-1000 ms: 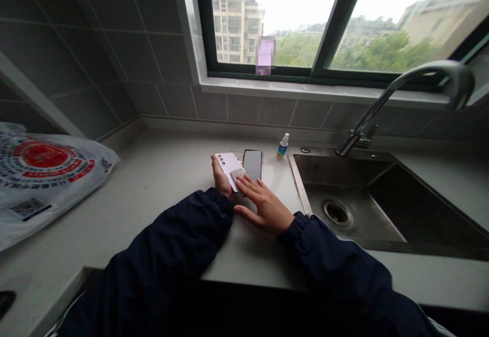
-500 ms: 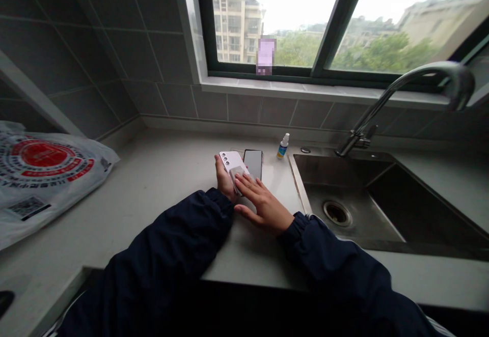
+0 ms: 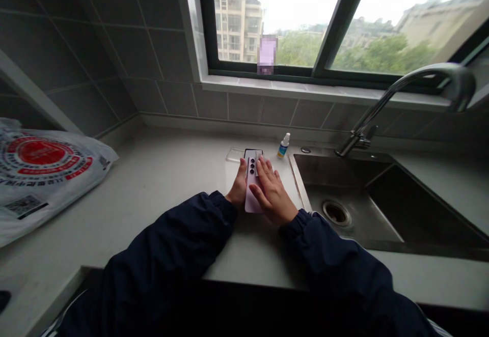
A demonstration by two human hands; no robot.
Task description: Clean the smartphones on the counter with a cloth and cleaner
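Note:
My left hand (image 3: pixel 239 187) is wrapped around the left edge of a pale pink phone (image 3: pixel 252 202), its back with a column of cameras facing up. Flat on that back lies my right hand (image 3: pixel 273 194), fingers stretched, pressing a small greyish cloth (image 3: pixel 258 166) against the upper right part. Most of the cloth is hidden under the fingers. Behind the held phone, the top edge of a dark-rimmed item (image 3: pixel 252 150) shows on the counter. A clear phone case (image 3: pixel 233 155) lies partly visible to its left.
A small spray bottle (image 3: pixel 283 146) stands by the left rim of the steel sink (image 3: pixel 355 209). The faucet (image 3: pixel 382 103) arches over the sink. On the far left a printed plastic bag (image 3: pixel 49 174) rests on the counter (image 3: pixel 164 169). A window is behind.
The pink phone has turned from a leftward tilt to nearly straight and shifted right, now covering most of the dark-rimmed item. My right hand and the cloth have moved up and right on its back.

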